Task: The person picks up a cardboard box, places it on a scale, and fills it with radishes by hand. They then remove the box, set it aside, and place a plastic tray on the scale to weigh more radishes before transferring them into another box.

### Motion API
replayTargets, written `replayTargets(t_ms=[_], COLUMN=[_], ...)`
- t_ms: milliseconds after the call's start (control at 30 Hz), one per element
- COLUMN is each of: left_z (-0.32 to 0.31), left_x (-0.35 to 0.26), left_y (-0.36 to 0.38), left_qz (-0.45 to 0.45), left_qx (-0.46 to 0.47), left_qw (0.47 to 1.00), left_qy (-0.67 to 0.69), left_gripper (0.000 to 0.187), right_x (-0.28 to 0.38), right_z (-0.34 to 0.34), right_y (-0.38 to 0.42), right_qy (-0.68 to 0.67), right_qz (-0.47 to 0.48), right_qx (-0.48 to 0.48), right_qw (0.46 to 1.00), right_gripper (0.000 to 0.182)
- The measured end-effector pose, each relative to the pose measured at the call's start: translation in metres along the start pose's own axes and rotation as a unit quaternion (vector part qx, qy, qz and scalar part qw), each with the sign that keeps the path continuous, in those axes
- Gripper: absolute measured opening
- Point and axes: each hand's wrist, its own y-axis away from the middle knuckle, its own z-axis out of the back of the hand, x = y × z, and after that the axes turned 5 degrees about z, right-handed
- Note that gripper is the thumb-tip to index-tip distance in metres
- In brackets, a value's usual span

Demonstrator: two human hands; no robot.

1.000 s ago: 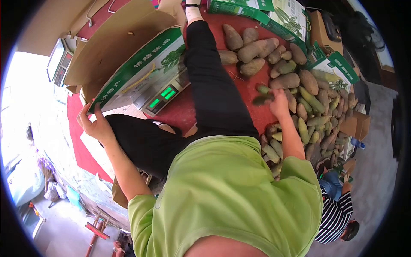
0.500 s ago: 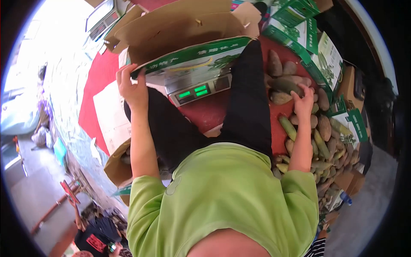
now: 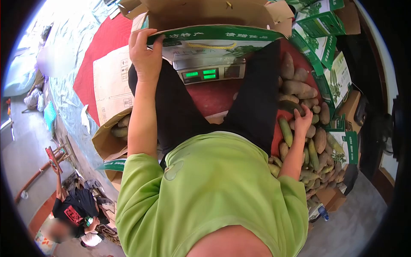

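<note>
My left hand is closed on the near left edge of an open cardboard box with a green printed side and yellow cord handle. The box rests on a digital scale with lit green digits, between my knees. On the right, my right hand grips the right end of a dark green radish, thumb and fingers around it. This radish lies among a pile of muddy brown and green radishes. My palm hides part of the pile.
Green printed boxes stand along the right side. A flattened brown carton and an open box holding several radishes are on my left. A red cloth covers the floor beneath. Another person sits at lower left.
My view has shifted, so the box and scale appear higher and further right. My right hand has moved nearer to me with the dark radish. My left hand still holds the box edge.
</note>
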Motion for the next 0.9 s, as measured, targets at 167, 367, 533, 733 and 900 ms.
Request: replayTargets(t_ms=[167,367,533,733,900], left_z=[0.000,0.001,-0.001,-0.001,0.027], left_x=[0.002,0.003,0.004,-0.003,-0.015], left_y=[0.000,0.001,-0.001,0.000,0.007], left_qz=[-0.004,-0.003,-0.028,-0.043,0.009], left_qx=[-0.006,-0.005,-0.017,-0.011,0.017], left_qw=[1.000,1.000,0.999,0.999,0.998], left_qy=[-0.001,-0.010,-0.028,-0.031,-0.057], left_gripper=[0.021,0.022,0.023,0.051,0.073], right_x=[-0.004,-0.006,-0.043,-0.081,-0.117], right_z=[-0.010,-0.024,-0.053,-0.047,-0.033], right_y=[0.002,0.011,0.018,0.011,-0.013], right_qy=[0.003,-0.047,-0.051,-0.209,0.194], right_qz=[-0.017,-0.055,-0.071,-0.090,0.011], right_qx=[0.019,0.043,0.052,0.113,0.134], right_qw=[1.000,0.996,0.995,0.967,0.972], right_gripper=[0.040,0.040,0.044,0.038,0.042])
